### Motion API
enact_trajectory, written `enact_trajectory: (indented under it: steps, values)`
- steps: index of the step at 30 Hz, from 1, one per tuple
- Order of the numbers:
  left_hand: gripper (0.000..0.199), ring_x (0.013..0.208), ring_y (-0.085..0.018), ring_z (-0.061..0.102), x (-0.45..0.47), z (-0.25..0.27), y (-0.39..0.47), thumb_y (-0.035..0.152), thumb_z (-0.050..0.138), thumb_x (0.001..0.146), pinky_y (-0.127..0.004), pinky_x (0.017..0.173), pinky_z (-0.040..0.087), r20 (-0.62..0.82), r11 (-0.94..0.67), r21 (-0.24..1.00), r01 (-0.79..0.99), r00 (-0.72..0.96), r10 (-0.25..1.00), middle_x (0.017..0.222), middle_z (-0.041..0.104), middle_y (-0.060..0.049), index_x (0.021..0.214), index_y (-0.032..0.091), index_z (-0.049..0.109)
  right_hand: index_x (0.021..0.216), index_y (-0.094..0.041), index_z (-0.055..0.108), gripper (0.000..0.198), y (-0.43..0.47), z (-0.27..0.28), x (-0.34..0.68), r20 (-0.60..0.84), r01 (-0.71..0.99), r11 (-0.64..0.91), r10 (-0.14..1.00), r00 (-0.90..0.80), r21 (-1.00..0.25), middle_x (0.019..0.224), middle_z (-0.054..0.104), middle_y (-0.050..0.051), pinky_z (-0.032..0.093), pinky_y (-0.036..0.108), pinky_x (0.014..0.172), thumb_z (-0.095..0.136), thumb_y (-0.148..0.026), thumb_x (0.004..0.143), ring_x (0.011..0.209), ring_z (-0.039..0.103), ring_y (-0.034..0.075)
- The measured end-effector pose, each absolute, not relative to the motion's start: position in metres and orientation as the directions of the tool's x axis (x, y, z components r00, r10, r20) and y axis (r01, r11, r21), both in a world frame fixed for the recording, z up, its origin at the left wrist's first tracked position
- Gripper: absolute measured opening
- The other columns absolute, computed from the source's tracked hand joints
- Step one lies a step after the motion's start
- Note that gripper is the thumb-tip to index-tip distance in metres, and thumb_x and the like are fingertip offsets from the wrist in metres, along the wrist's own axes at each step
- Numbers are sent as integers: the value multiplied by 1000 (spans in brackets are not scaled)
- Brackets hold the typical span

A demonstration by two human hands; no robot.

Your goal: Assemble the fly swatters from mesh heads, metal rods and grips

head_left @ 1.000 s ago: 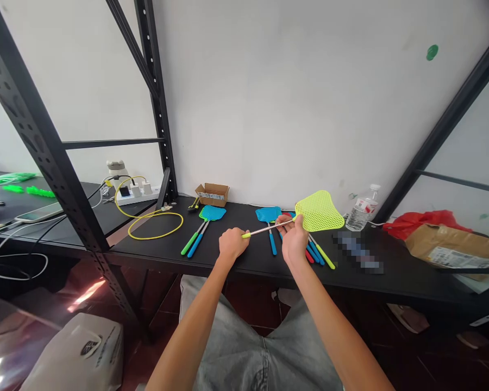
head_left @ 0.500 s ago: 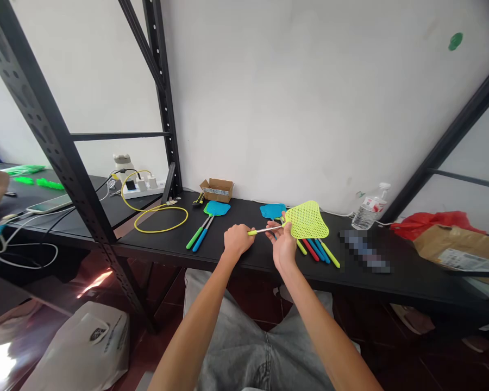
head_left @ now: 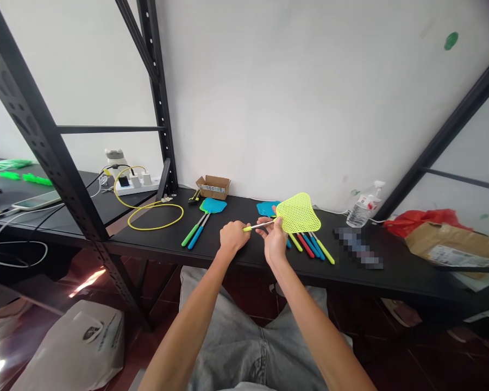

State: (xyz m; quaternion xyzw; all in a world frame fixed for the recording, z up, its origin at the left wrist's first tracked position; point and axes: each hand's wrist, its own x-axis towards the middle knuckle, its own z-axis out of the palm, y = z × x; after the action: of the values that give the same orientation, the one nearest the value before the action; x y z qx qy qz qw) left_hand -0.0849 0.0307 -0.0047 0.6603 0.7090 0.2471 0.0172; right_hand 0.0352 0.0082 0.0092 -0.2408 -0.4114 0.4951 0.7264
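Observation:
A yellow-green fly swatter (head_left: pixel 298 213) is held up over the black table between my two hands. My left hand (head_left: pixel 233 236) is closed around its handle end. My right hand (head_left: pixel 275 239) grips it where the metal shaft meets the mesh head, thumb up on the head. Behind and right of that hand lie several other fly swatters with red, blue and yellow-green handles (head_left: pixel 313 247), their heads partly hidden; a blue swatter head (head_left: pixel 266 208) shows behind the right fingers. To the left, two more swatters (head_left: pixel 198 229), green and blue handled, lie together.
A small open cardboard box (head_left: pixel 214 187) stands near the wall. A yellow cable (head_left: pixel 157 227) loops at left by a power strip (head_left: pixel 137 186). At right are a water bottle (head_left: pixel 365 206), a blurred-out object (head_left: pixel 358 247), and a brown package (head_left: pixel 452 245) with red plastic. Black posts (head_left: pixel 158 98) frame the table.
The view has shifted slightly, so everything sits a little further left and higher. Both hands keep their hold on the yellow-green fly swatter, with little other movement.

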Motion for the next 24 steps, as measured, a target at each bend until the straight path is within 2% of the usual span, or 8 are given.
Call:
enact_trajectory:
  steps: [6, 12, 17, 21, 24]
  values:
    - [48, 89, -28, 66, -86, -2, 29, 50, 36, 94, -32, 73, 45, 286, 10, 405, 914, -137, 948, 90, 71, -13, 88, 23, 75, 132, -20, 49, 59, 10, 15, 27, 393, -512, 407, 908, 142, -756, 83, 67, 5, 53, 28, 59, 47, -61, 90, 81, 66, 20]
    - [37, 91, -27, 66, -89, 1, 29, 42, 42, 93, -30, 73, 45, 273, -22, 428, 903, -105, 956, 91, 71, -12, 91, 23, 74, 113, -20, 61, 51, 17, 12, 19, 389, -406, 375, 920, 50, -833, 84, 70, 6, 53, 25, 55, 47, -62, 89, 81, 68, 20]
    - [37, 93, -26, 66, -92, -2, 31, 43, 43, 93, -28, 72, 43, 270, -5, 471, 882, -138, 953, 96, 71, -13, 101, 22, 72, 113, -21, 64, 44, 23, 11, 17, 442, -239, 413, 893, -80, -879, 92, 72, 7, 53, 25, 58, 55, -55, 87, 82, 67, 19]
    - [38, 89, -25, 66, -93, -3, 31, 41, 40, 94, -27, 68, 40, 284, -28, 492, 870, -130, 950, 90, 71, -12, 93, 21, 72, 115, -20, 65, 40, 29, 11, 24, 482, -94, 473, 851, -208, -876, 99, 71, 7, 52, 24, 56, 59, -46, 85, 83, 65, 18]
    - [36, 87, -24, 66, -92, -1, 29, 39, 41, 93, -26, 66, 37, 310, -86, 493, 866, -82, 947, 89, 71, -10, 92, 22, 72, 107, -19, 68, 37, 34, 16, 30, 496, 0, 512, 833, -245, -859, 98, 70, 7, 52, 25, 56, 61, -45, 83, 81, 64, 19]
